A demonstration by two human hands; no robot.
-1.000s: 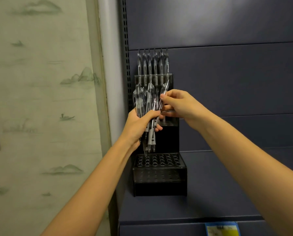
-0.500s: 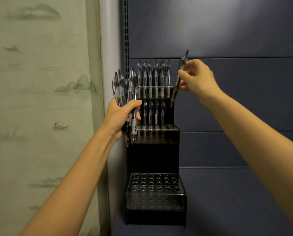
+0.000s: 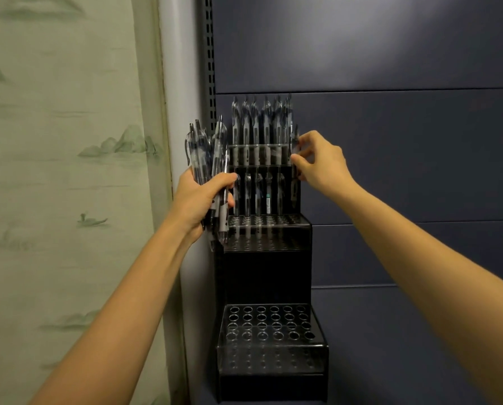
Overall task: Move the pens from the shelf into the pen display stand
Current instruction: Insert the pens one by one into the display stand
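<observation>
A black stepped pen display stand [image 3: 267,267] stands against the dark blue shelf back. Its top tier holds a row of several clear pens [image 3: 259,124], and more pens stand in the middle tier [image 3: 259,194]. The bottom tier [image 3: 270,325] shows only open holes. My left hand [image 3: 200,200] grips a bundle of several clear pens [image 3: 206,159] just left of the stand. My right hand [image 3: 320,162] pinches a single pen [image 3: 294,162] upright at the right end of the middle tier, its tip down near the holes.
The dark blue back panel [image 3: 390,141] fills the right side. A slotted shelf upright [image 3: 209,54] runs up left of the stand. Pale green wallpaper [image 3: 63,171] covers the wall at left.
My right hand has lowered its single pen from above the top tier down to the right end of the middle tier. My left hand still holds the bundle at the stand's left.
</observation>
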